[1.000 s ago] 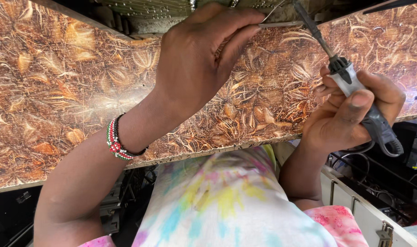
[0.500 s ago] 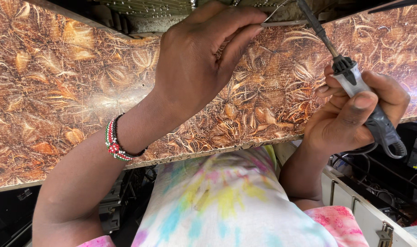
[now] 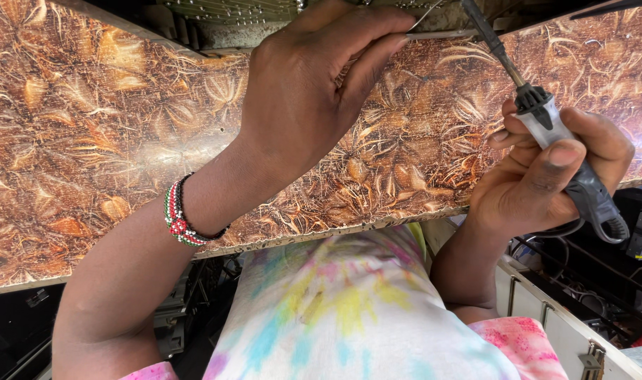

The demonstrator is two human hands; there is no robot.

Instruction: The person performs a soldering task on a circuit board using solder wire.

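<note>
My right hand (image 3: 546, 183) grips a soldering iron (image 3: 546, 123) with a pale grey handle and a dark metal shaft that points up and left to the top edge of the view. My left hand (image 3: 314, 84) reaches over the table, its fingertips pinching a thin strand of solder wire (image 3: 441, 33) that meets the iron's shaft near the top. A green circuit board (image 3: 229, 10) lies just beyond the fingers, mostly cut off by the frame. A beaded bracelet (image 3: 180, 218) circles my left wrist.
The brown leaf-patterned tabletop (image 3: 89, 141) spans the view, its front edge above my lap. My tie-dye clothing (image 3: 349, 317) fills the lower middle. Dark cables and equipment (image 3: 602, 281) and a white cabinet edge (image 3: 546, 324) sit at the lower right.
The soldering iron and my right hand have shifted slightly to the right and down. My left hand keeps its place, holding the wire.
</note>
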